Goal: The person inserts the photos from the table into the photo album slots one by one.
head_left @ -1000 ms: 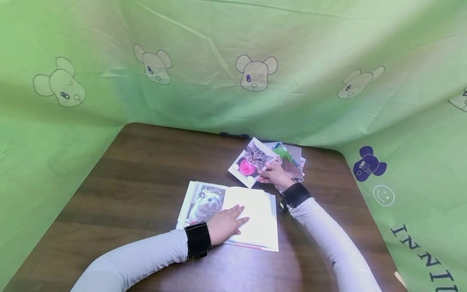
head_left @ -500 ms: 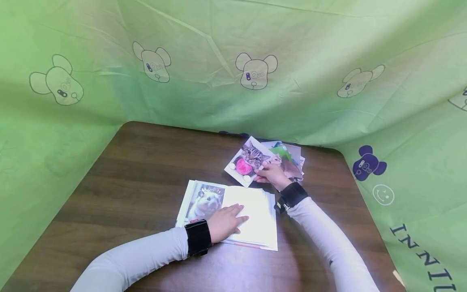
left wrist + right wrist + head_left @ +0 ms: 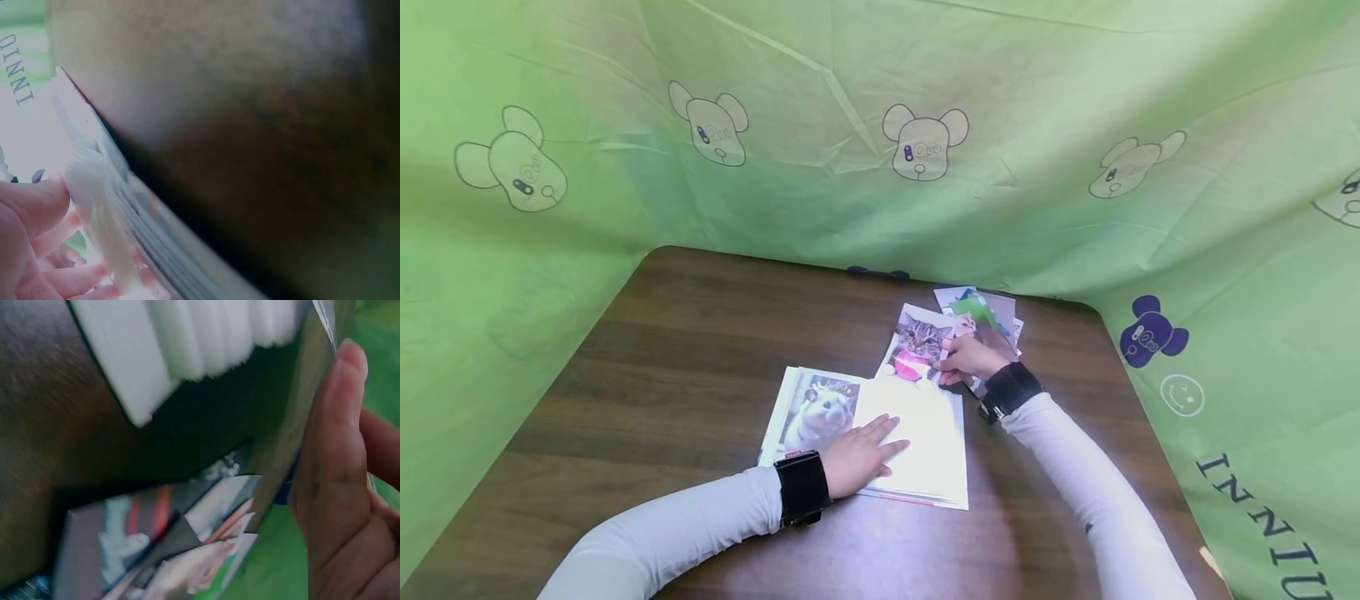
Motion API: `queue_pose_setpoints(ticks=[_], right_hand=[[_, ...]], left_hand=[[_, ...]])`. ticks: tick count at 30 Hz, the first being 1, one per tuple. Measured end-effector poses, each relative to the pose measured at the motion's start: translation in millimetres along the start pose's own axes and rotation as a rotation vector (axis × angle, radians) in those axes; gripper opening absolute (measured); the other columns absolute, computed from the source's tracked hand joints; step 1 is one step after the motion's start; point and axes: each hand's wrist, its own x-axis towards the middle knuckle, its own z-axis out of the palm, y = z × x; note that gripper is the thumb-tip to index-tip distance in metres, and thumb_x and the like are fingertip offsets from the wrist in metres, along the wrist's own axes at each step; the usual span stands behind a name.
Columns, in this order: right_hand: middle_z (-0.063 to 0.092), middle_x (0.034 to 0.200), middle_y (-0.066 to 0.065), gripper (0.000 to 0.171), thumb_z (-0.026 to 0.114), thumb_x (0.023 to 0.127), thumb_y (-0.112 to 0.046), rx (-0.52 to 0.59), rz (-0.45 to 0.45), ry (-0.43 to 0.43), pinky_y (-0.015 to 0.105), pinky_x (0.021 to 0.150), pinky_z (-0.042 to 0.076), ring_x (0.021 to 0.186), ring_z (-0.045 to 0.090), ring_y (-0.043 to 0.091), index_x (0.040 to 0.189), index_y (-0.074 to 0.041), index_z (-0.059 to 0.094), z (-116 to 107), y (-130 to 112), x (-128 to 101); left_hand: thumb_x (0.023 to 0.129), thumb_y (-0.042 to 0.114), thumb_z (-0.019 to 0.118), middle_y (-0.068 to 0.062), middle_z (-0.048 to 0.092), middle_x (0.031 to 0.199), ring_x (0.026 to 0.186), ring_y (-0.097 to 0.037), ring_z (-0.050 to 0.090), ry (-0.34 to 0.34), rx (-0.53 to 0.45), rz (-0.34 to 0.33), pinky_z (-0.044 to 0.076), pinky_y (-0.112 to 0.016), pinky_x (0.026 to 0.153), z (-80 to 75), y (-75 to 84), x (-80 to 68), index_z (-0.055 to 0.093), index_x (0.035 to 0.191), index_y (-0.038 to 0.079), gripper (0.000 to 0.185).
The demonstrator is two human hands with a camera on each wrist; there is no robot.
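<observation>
An open photo album lies on the table, its left page showing a photo of a white mouse-like animal wearing a crown. My left hand rests with spread, straight fingers on the bright right page. Between thumb and fingers, my right hand pinches a cat photo by its right edge. The photo's lower edge is over the album's top edge; whether they touch I cannot tell. Beyond that hand lies a pile of loose photos, also visible in the right wrist view as a photo stack.
The brown wooden table carries the album and the photos. A green curtain printed with bear heads hangs around its back and sides. A small pale object is at the right table edge.
The cat photo has turned more upright and come toward the album, its lower edge now over the top of the right page. My left hand stays in place on the page.
</observation>
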Motion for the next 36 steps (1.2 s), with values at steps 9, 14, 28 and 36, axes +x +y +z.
queue_pose_setpoints(ticks=[9, 14, 28, 36], right_hand=[[0.057, 0.056, -0.001, 0.013, 0.065, 0.083, -0.008, -0.279, 0.014, -0.121, 0.026, 0.048, 0.047, 0.045, 0.049, 0.007, 0.087, -0.002, 0.054, 4.2, -17.2, 12.8], [0.052, 0.065, -0.002, 0.043, 0.062, 0.088, -0.016, -0.145, -0.108, 0.015, 0.025, 0.049, 0.039, 0.05, 0.042, 0.01, 0.123, 0.0, 0.045, 5.3, -16.1, 25.8], [0.045, 0.059, -0.005, 0.029, 0.061, 0.087, -0.009, -0.134, -0.114, 0.031, 0.023, 0.044, 0.03, 0.043, 0.033, 0.005, 0.115, 0.0, 0.062, 0.6, -12.2, 29.9], [0.044, 0.057, -0.007, 0.028, 0.063, 0.085, -0.011, -0.208, 0.033, -0.194, 0.024, 0.043, 0.026, 0.043, 0.03, 0.006, 0.112, -0.006, 0.063, -3.0, -16.3, 20.6]], left_hand=[[0.092, 0.033, 0.057, -0.014, 0.039, 0.147, 0.136, -0.028, 0.038, -0.021, -0.011, 0.043, 0.041, -0.039, 0.104, -6.0, -3.4, -1.0, 0.05, 0.135, 0.019, 0.046], [0.088, 0.044, 0.059, -0.01, 0.041, 0.146, 0.135, -0.023, 0.04, -0.034, 0.046, 0.114, 0.044, -0.036, 0.101, -12.8, 0.2, -9.9, 0.052, 0.134, 0.022, 0.051], [0.091, 0.023, 0.057, -0.008, 0.041, 0.146, 0.136, -0.024, 0.039, 0.019, 0.086, 0.158, 0.049, -0.044, 0.093, -3.4, 1.9, -24.8, 0.053, 0.132, 0.029, 0.041], [0.088, 0.026, 0.062, -0.009, 0.039, 0.147, 0.134, -0.033, 0.04, -0.006, 0.065, 0.159, 0.049, -0.042, 0.092, 0.1, -2.7, -21.2, 0.052, 0.132, 0.032, 0.046]])
